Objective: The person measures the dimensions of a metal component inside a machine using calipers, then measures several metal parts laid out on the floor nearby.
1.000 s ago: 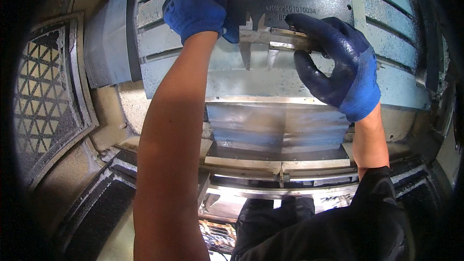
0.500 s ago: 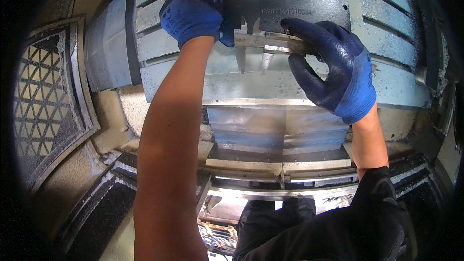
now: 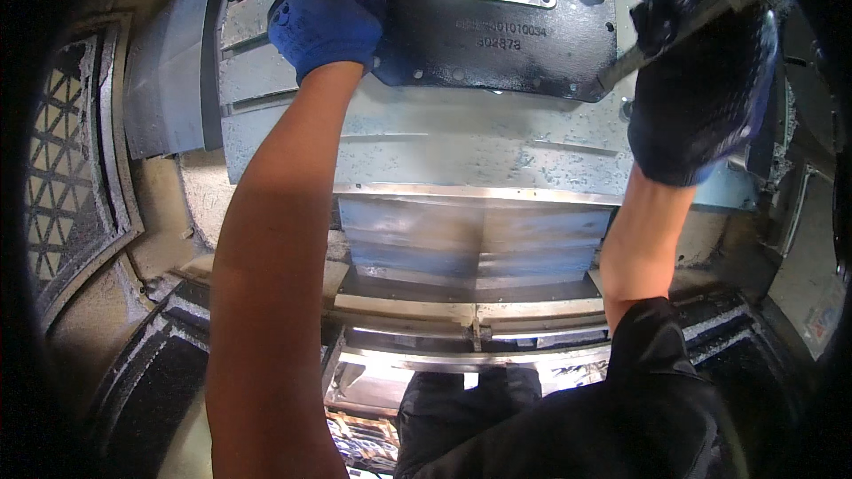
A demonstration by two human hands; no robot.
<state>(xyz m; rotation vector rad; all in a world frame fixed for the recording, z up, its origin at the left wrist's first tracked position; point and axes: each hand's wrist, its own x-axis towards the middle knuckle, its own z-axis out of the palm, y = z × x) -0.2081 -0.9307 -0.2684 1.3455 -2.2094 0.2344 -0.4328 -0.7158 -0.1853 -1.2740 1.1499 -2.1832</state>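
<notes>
A black metal plate [image 3: 497, 58] with a square opening, a slot and small holes lies on the grey slotted machine table [image 3: 461, 151]. At the plate's left edge is my left hand [image 3: 328, 18], in a blue glove with a dark coated palm; its fingers are closed on that edge and partly hidden. My right hand [image 3: 701, 80], gloved alike, is raised beyond the plate's right side. It grips a metal caliper [image 3: 679, 31], which slants from the upper right down to the plate's near right corner. The glove covers part of the caliper, and its far end is blurred.
Ribbed metal covers [image 3: 470, 239] slope down in front of the table. A framed panel with triangular openings [image 3: 58, 160] stands at the left. Ledges strewn with metal chips [image 3: 160, 337] flank the front, and a metal rail [image 3: 461, 359] runs close to my body.
My right hand has moved right and turned over, taking the caliper from the plate's near edge to its right corner. My left hand stays at the plate, and the whole view has shifted slightly.
</notes>
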